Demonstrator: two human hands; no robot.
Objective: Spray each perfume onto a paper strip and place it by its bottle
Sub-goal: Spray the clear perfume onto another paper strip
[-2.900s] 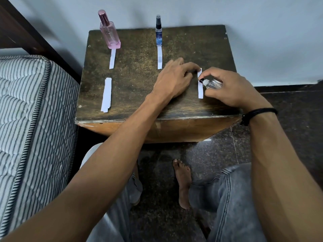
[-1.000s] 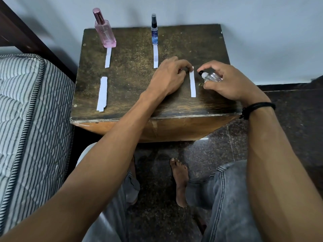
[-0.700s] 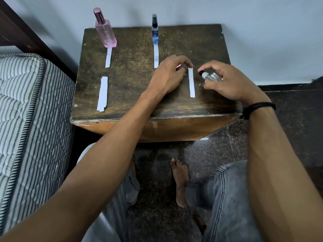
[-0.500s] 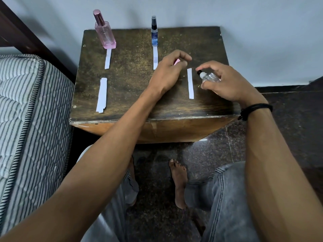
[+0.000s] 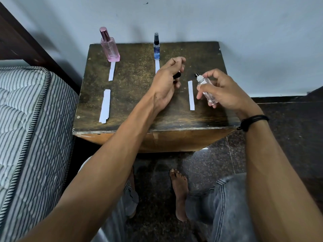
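Note:
My right hand grips a small clear perfume bottle, uncapped, nozzle up, just above the wooden table. A paper strip lies flat left of that bottle. My left hand is raised over the table with a small black cap held in its fingers. A pink bottle stands at the back left with a strip in front of it. A slim blue bottle stands at the back middle with a strip before it, partly behind my left hand.
A small stack of spare paper strips lies near the table's left front. A striped mattress presses against the table's left side. A grey wall runs behind the table. My knees and bare feet are below the front edge.
My left hand let go of the strip, which now lies flat, and lifted with the black cap. My right hand raised the clear bottle more upright. The camera tilted slightly.

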